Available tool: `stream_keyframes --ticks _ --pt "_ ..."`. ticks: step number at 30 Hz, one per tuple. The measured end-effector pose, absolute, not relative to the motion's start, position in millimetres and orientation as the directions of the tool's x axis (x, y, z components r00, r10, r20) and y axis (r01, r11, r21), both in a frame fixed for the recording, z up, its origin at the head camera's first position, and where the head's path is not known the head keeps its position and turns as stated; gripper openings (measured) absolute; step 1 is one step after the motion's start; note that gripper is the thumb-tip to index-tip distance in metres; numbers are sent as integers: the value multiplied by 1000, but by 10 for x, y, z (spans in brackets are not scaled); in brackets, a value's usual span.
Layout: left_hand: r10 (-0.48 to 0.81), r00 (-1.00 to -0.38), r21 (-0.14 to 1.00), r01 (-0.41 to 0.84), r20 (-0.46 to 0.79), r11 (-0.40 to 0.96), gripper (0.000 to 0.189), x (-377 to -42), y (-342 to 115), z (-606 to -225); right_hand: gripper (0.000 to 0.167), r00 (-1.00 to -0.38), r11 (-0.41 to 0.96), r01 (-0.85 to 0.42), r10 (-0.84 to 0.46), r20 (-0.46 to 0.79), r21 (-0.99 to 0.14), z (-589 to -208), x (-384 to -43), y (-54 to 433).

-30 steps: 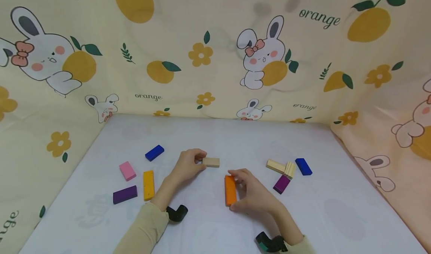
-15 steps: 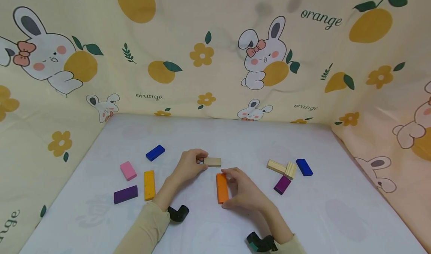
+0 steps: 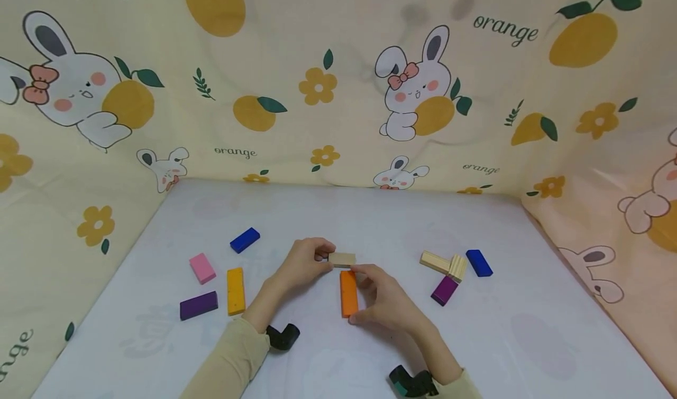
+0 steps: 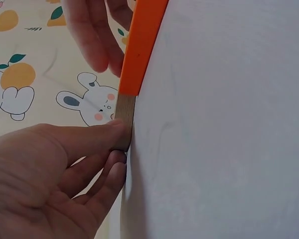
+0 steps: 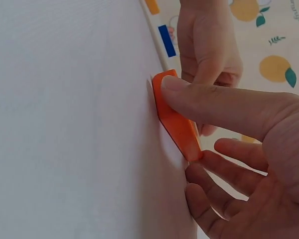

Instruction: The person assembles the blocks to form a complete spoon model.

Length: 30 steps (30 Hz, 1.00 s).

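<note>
In the head view my left hand [image 3: 304,262] pinches a plain wooden block [image 3: 342,260] by its left end, thumb on the near side. My right hand [image 3: 388,296] holds an orange block [image 3: 348,294] lengthwise, thumb at its near end and fingers at its far end. The orange block's far end lies just below the wooden block, forming a T shape. Seen from the left wrist, the orange block [image 4: 143,47] appears to meet the wooden block [image 4: 123,112], though contact is hard to judge. The right wrist view shows the thumb pressing the orange block [image 5: 177,119].
Left on the white table [image 3: 317,358] lie blue [image 3: 245,240], pink [image 3: 203,268], purple [image 3: 198,305] and yellow [image 3: 235,291] blocks. At right, plain wooden blocks [image 3: 435,262] sit beside a dark purple block [image 3: 444,290] and another blue block [image 3: 478,262]. A printed cloth surrounds the back and sides.
My right hand has slid the orange block left across the table. My left hand has shifted the wooden block slightly right and nearer, bringing the two blocks together.
</note>
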<state>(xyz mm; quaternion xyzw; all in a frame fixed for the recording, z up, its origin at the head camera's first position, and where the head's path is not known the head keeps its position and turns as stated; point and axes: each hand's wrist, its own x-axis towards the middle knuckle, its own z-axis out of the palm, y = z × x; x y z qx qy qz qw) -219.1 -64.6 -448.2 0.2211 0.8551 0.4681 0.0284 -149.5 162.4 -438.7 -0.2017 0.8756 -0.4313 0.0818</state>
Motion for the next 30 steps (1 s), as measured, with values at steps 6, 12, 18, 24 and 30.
stream_keyframes --ticks 6,12,18,24,30 --pt "399 -905 819 336 145 464 31 -2187 -638 -4481 85 -906 531 -291 -421 50 -796 -4401 -1496 1623" --pt "411 -900 805 350 147 480 31 -2193 -622 -4499 85 -907 522 -312 -413 85 -794 -4411 -1510 1627" --pt "419 -893 798 369 163 476 30 -2188 -602 -4501 82 -912 515 -302 -402 85 -802 -4416 -1519 1619" --pt "416 -894 796 371 166 479 29 -2183 -592 -4494 80 -919 521 -290 -387 80 -803 -4430 -1526 1598" --pt "424 -891 791 374 161 485 29 -2172 -585 -4485 80 -916 514 -298 -392 88 -804 -4441 -1523 1609"
